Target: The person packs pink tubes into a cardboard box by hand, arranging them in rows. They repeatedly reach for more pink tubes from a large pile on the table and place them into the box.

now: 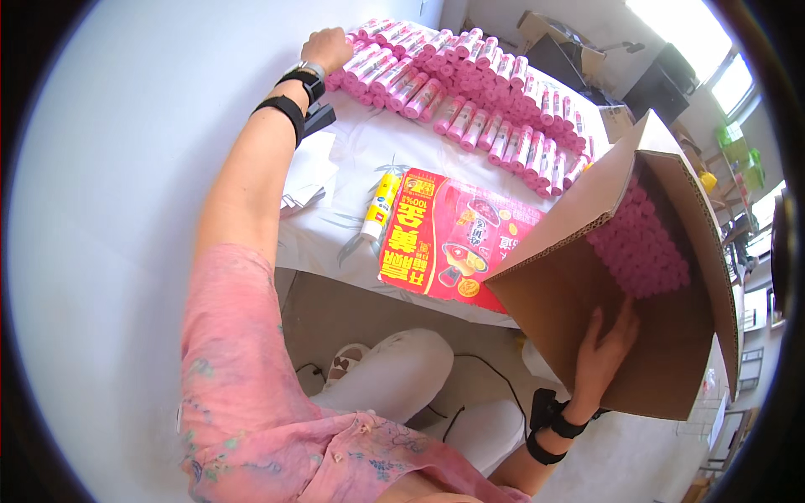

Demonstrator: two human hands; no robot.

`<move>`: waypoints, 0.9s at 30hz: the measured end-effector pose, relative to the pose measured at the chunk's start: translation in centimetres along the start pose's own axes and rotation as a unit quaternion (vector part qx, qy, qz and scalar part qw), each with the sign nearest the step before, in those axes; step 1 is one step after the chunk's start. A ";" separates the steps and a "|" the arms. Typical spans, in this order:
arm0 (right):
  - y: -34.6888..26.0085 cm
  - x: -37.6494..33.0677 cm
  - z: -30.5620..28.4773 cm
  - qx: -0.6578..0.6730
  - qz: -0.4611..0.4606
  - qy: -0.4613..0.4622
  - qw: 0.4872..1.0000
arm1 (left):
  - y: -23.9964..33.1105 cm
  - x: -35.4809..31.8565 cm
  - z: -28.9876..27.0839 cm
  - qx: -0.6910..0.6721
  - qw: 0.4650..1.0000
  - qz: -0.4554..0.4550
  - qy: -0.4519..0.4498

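Observation:
Stretched out to the far left, my left hand [329, 49] is closed, its fingers curled down at the end of the piled pink rolls [407, 80]. Whatever those fingers hold, if anything, is hidden. The rolls are slim pink cylinders with white printed bands, stacked in rows across the table. On the right, an open cardboard box [662, 352] is tilted with its mouth toward me. Packed pink rolls [641, 243] show their round ends deep inside it. My right hand [605, 348] reaches into the box, open, with fingers extended just below those rolls; I cannot tell whether they touch.
A red printed card sheet [444, 239] lies at the table's front, with a yellow-and-white tube [381, 207] beside it. White papers [309, 174] lie left of that on the white tablecloth [356, 142]. A wall [117, 210] stands close on the left.

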State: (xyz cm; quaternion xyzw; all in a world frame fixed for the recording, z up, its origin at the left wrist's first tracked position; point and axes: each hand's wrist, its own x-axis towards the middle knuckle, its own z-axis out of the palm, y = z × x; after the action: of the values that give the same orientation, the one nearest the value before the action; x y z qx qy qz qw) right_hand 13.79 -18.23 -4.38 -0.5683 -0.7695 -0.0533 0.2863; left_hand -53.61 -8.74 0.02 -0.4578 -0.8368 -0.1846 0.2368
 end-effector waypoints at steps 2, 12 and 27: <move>0.1 -0.2 -0.3 0.000 0.004 -0.002 1.000 | 2.6 -2.1 0.1 0.027 0.996 -0.020 -0.088; 0.4 -0.9 -0.7 -0.006 0.008 0.000 1.000 | 1.7 -1.0 1.4 -0.001 0.980 -0.118 -0.159; -0.2 -0.6 -0.3 -0.014 0.006 0.009 1.000 | -2.9 1.2 3.1 -0.170 0.975 0.036 -0.135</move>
State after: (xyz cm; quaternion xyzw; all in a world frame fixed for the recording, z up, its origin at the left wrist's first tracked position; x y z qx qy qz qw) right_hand 13.83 -18.97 -4.36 -0.5764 -0.7627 -0.0672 0.2855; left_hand -57.31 -7.76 -2.06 -0.5423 -0.8003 -0.2514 0.0469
